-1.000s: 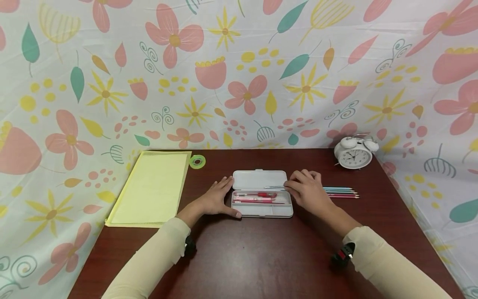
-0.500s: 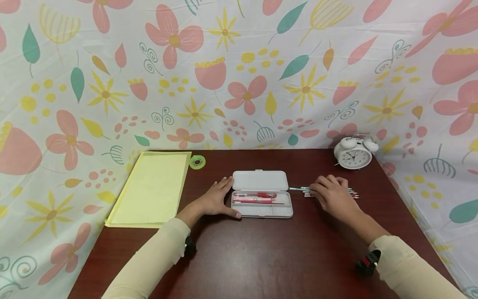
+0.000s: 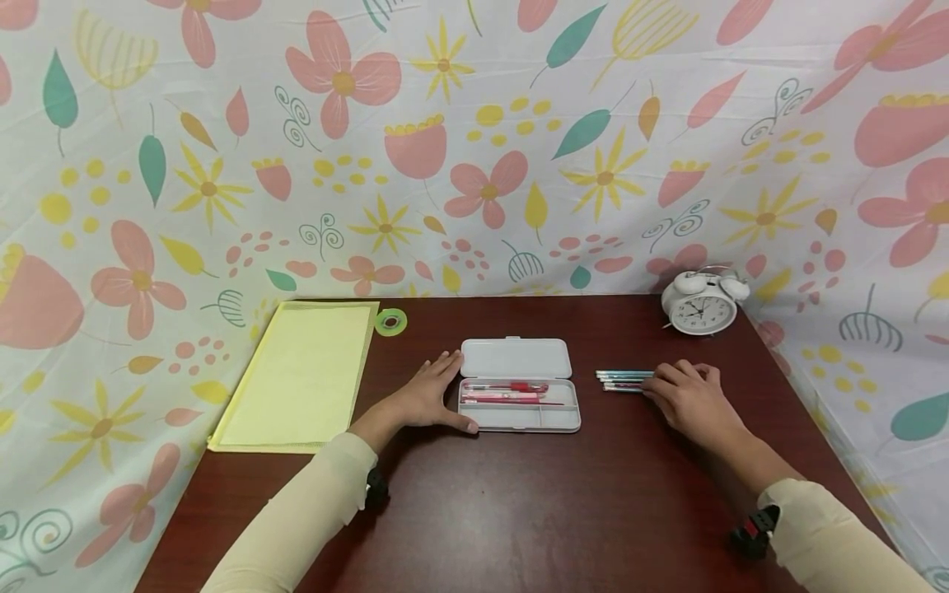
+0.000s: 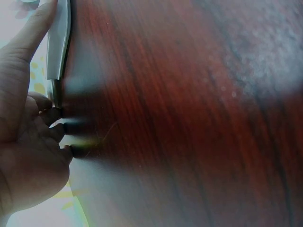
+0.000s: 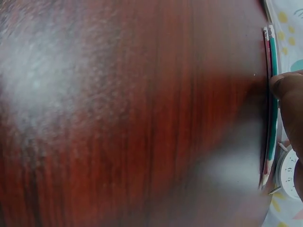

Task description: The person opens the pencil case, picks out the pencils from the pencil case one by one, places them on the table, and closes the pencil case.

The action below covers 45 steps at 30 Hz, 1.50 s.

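Observation:
A white pencil case (image 3: 516, 358) lies open on the table, with a red-capped pen (image 3: 528, 386) and pink writing tools in its long compartment. My left hand (image 3: 426, 397) rests at its left side, fingers spread and thumb along the front corner; the left wrist view shows the thumb against the case wall (image 4: 57, 52). To the right of the case, my right hand (image 3: 689, 402) pinches a pencil over a small row of pencils (image 3: 619, 375), white ends pointing left. In the right wrist view the thumb presses a green pencil (image 5: 273, 123). The fingers hide the pencils' sharpened ends in the head view.
A yellow zip folder (image 3: 300, 375) lies on the left, with a green roll of tape (image 3: 390, 322) by its upper corner. At the back right stands a white alarm clock (image 3: 703, 309). A flowered cloth (image 3: 489, 189) hangs behind the table.
My right hand has moved right, away from the case, carrying a pencil from over the lid to the row of pencils. The left hand has stayed by the case.

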{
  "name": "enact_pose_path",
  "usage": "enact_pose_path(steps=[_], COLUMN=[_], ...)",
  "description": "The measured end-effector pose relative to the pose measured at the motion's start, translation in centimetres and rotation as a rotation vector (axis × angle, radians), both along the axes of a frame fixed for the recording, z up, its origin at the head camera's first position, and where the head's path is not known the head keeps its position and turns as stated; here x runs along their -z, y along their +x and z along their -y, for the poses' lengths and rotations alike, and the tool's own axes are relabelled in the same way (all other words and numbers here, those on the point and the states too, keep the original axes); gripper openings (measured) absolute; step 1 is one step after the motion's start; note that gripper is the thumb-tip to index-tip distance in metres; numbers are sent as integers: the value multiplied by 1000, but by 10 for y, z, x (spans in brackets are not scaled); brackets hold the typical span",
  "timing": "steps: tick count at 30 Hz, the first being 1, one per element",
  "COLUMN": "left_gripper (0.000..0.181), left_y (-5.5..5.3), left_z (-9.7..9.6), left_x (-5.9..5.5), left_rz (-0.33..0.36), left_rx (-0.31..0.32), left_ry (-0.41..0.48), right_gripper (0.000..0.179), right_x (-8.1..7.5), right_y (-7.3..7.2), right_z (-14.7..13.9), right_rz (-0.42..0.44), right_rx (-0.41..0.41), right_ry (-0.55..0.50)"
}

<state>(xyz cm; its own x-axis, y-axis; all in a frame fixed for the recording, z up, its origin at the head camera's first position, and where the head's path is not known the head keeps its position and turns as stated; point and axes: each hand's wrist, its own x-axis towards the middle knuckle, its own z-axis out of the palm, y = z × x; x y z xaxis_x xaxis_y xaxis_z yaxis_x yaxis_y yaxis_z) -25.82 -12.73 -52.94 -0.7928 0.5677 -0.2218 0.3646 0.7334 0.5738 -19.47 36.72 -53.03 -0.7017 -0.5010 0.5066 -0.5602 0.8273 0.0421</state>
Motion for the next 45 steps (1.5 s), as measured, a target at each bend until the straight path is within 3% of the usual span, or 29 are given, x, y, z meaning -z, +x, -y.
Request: enact_pose_path(steps=[4, 11, 19, 28, 32, 39, 45], left_gripper=[155, 154, 154, 154, 153, 155, 158], left_y=[-3, 0, -3, 2, 1, -6, -7], left_z=[2, 1, 2, 1, 1, 2, 3], left_x=[7, -2, 8, -4, -2, 14, 16], left_rz=[-24, -18, -18, -11, -11, -27, -34], left_rx=[11, 26, 8, 21, 12, 3, 6], left_ry=[31, 36, 22, 41, 21, 1, 4], right_gripper=[22, 24, 22, 22, 23, 26, 24], right_x=[0, -1, -1, 1, 2, 3, 2], right_y=[0, 1, 2, 2, 3, 4, 5], right_z=[-2, -2, -2, -1, 0, 0, 1], right_rz=[-13, -10, 14, 10, 19, 28, 23], right_rx=[-7, -14, -6, -17, -13, -4, -4], right_ry=[8, 21, 21, 17, 15, 12, 9])
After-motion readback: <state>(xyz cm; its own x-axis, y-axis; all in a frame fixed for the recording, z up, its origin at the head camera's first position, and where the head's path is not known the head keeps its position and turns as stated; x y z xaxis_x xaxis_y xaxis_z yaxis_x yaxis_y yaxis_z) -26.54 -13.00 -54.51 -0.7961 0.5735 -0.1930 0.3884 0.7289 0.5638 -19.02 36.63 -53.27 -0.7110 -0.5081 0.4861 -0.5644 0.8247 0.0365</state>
